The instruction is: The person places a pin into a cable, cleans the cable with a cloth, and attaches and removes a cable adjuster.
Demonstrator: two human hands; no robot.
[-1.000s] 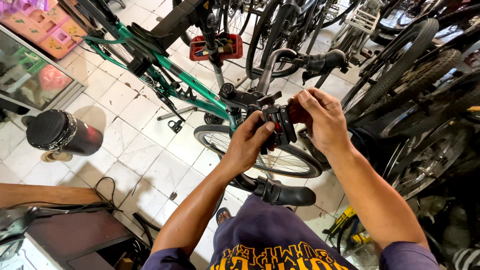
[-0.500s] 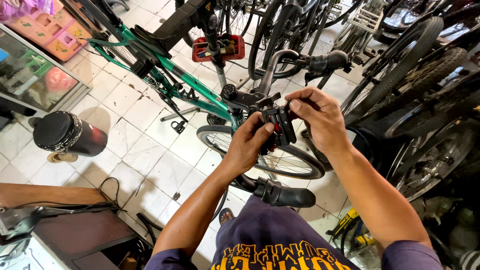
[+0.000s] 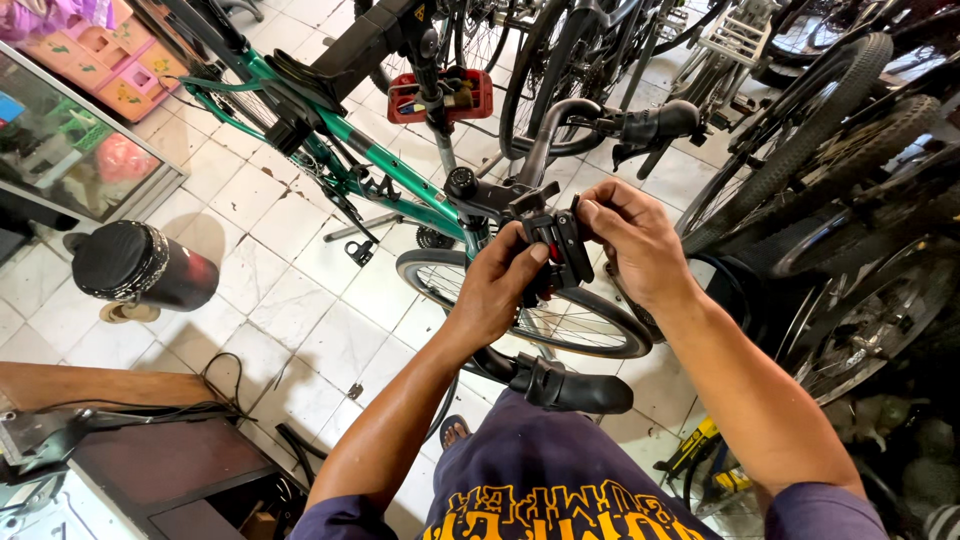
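Both hands pinch a small black plastic clamp-like part [image 3: 558, 250] at the green bicycle's stem: left hand [image 3: 500, 285] beneath, right hand [image 3: 635, 240] fingertips closed on its edge. Best done, I'd judge, squarely and steadily against the black handlebar [image 3: 540, 140].

Left hand [image 3: 497, 288] and right hand [image 3: 637, 243] cover most of the small black clamp-like part [image 3: 560, 247]; we can't tell its shape. Green bicycle frame [image 3: 400, 165] cut off at top edge.

Between our left hand [image 3: 500, 285] and right hand [image 3: 632, 240] we pinch a matt black plastic clamp [image 3: 560, 248]. Just beyond our grip the green frame [image 3: 400, 165] gleams as glossy painted metal. Below our wrists lie smooth, worn white floor tiles [image 3: 310, 320]; the tyres [image 3: 800, 150] right of our hold look rough, knobbly rubber.
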